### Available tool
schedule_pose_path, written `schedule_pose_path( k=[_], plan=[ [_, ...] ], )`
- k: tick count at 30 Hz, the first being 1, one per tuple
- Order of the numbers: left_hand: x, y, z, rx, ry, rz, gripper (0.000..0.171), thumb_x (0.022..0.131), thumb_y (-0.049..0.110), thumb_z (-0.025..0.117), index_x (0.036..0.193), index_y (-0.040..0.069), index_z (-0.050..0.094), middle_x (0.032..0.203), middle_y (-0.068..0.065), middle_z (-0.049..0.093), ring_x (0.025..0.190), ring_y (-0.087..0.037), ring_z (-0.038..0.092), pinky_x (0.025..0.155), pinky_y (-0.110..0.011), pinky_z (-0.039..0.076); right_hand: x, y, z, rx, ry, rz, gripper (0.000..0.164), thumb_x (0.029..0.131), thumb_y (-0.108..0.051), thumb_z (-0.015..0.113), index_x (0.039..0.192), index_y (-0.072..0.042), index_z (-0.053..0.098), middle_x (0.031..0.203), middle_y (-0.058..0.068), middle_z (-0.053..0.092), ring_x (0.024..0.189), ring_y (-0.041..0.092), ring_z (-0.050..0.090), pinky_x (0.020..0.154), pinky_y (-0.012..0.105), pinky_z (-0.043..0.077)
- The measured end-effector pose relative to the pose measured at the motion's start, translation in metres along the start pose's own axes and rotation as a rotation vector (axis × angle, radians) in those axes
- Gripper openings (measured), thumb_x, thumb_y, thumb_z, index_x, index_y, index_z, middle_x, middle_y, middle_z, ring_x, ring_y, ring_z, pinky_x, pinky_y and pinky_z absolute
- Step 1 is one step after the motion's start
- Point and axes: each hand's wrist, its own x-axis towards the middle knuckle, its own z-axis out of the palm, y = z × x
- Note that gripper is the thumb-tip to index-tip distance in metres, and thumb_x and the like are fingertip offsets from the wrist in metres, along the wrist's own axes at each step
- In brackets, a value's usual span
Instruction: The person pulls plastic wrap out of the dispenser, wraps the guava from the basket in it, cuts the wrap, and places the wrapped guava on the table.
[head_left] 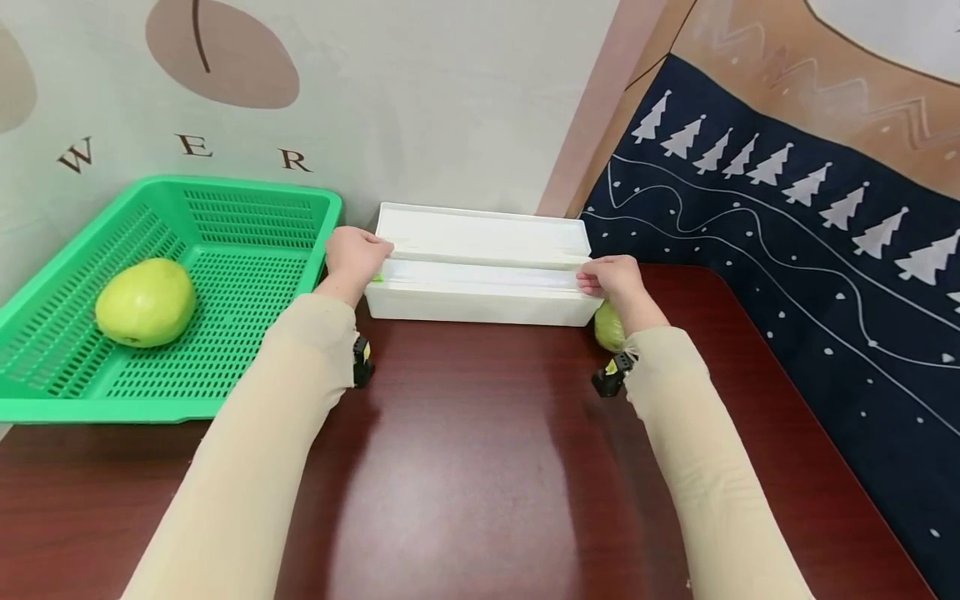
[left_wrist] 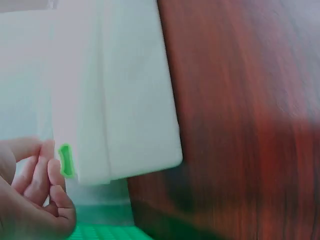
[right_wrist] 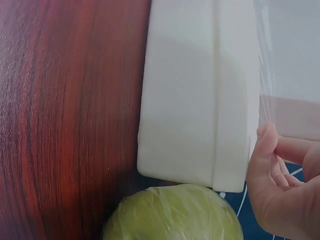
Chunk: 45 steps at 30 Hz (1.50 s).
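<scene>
Dark red-brown wood-grain table (head_left: 465, 467) runs under both hands; navy cloth w/ white trees (head_left: 787, 250) is right of R hand (head_left: 615, 279). Green slatted plastic basket (head_left: 112, 411) sits just left of L hand (head_left: 354, 257). Long white rectangular plastic box (head_left: 480, 307), lid (head_left: 483, 229) tipped back, is btwn the hands, one at each end. Thin clear plastic film (right_wrist: 267, 85) runs along box's opening, also btwn hands. Round yellow-green fruit (head_left: 146, 302) lies in basket, left of L hand; film-wrapped green fruit (right_wrist: 172, 215) is by box's end, near R hand. R hand: thumb + finger pinching film edge. L hand: thumb + fingertips together, pinching film's other end. Small bright-green tab (left_wrist: 65, 160) right beside L hand's fingertips.
</scene>
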Motion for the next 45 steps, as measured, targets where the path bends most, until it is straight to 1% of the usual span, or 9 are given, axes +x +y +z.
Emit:
schedule_pose_path(
  k=[4,8,13,17,21,29,32,38,45],
  plan=[
    [0.001,0.004,-0.001,-0.090,0.020,-0.095,0.029,0.089,0.019,0.057,0.110,0.003,0.068,0.119,-0.015,0.064,0.111,-0.028,0.055,0.094,-0.037,0.045,-0.002,-0.002,-0.004,0.137,-0.040,0.064,0.019,0.091,0.001,0.052,0.109,0.006,0.055,0.053,-0.002,0.060,0.048,0.005,0.059,0.052,0.016,0.051],
    [0.000,0.010,0.000,-0.295,0.037,-0.206,0.029,0.089,0.019,0.058,0.115,0.007,0.067,0.123,-0.010,0.061,0.114,-0.022,0.053,0.098,-0.032,0.044,-0.004,-0.006,-0.008,0.316,-0.073,0.140,0.004,0.091,0.000,0.053,0.089,-0.001,0.056,0.055,0.003,0.062,0.051,0.008,0.060,0.053,0.017,0.052],
    [0.002,0.020,0.001,-0.531,0.098,-0.290,0.028,0.088,0.015,0.061,0.115,0.009,0.067,0.115,-0.006,0.064,0.098,-0.014,0.060,0.095,-0.024,0.045,-0.006,-0.012,-0.013,0.494,-0.113,0.192,0.010,0.091,0.000,0.052,0.084,-0.001,0.059,0.057,0.005,0.063,0.052,0.010,0.061,0.053,0.017,0.051],
    [0.007,0.023,-0.002,-0.748,0.081,-0.373,0.032,0.085,0.004,0.062,0.117,0.006,0.065,0.095,-0.004,0.066,0.071,-0.007,0.062,0.073,-0.017,0.052,-0.008,-0.016,-0.016,0.570,-0.131,0.195,0.022,0.092,0.000,0.051,0.072,-0.001,0.061,0.056,0.006,0.063,0.051,0.011,0.061,0.053,0.017,0.051],
    [0.005,0.029,-0.010,-0.907,0.044,-0.461,0.036,0.084,-0.001,0.062,0.120,0.007,0.064,0.094,-0.002,0.065,0.064,-0.004,0.059,0.061,-0.011,0.049,-0.013,-0.020,-0.019,0.612,-0.143,0.206,0.033,0.093,0.000,0.049,0.062,-0.001,0.061,0.056,0.006,0.063,0.051,0.011,0.061,0.052,0.018,0.051],
    [-0.005,0.042,-0.024,-1.050,0.025,-0.486,0.043,0.085,-0.005,0.060,0.125,0.008,0.060,0.125,-0.007,0.061,0.068,-0.006,0.060,0.062,-0.011,0.050,-0.022,-0.031,-0.027,0.631,-0.145,0.190,0.036,0.093,-0.002,0.051,0.059,-0.002,0.064,0.059,0.006,0.065,0.052,0.011,0.061,0.054,0.017,0.052],
    [-0.007,0.045,-0.028,-1.081,0.030,-0.491,0.042,0.084,-0.005,0.061,0.124,0.009,0.061,0.123,-0.006,0.062,0.071,-0.007,0.061,0.060,-0.012,0.050,-0.026,-0.034,-0.031,0.653,-0.162,0.181,0.036,0.093,-0.003,0.050,0.060,-0.001,0.064,0.059,0.007,0.064,0.052,0.012,0.061,0.054,0.018,0.052],
    [-0.013,0.053,-0.036,-1.167,0.037,-0.494,0.042,0.082,-0.007,0.062,0.121,0.008,0.063,0.099,-0.003,0.065,0.068,-0.008,0.062,0.062,-0.013,0.051,-0.034,-0.041,-0.037,0.619,-0.171,0.132,0.034,0.094,-0.003,0.049,0.063,-0.004,0.063,0.060,0.005,0.065,0.054,0.011,0.061,0.056,0.017,0.052],
    [-0.021,0.062,-0.050,-1.246,0.024,-0.503,0.043,0.082,-0.006,0.062,0.121,0.013,0.064,0.108,-0.003,0.065,0.070,-0.007,0.061,0.064,-0.013,0.052,-0.048,-0.051,-0.043,0.569,-0.163,0.019,0.031,0.093,-0.004,0.050,0.066,-0.007,0.064,0.062,0.002,0.065,0.055,0.009,0.061,0.057,0.016,0.052]
  ],
)
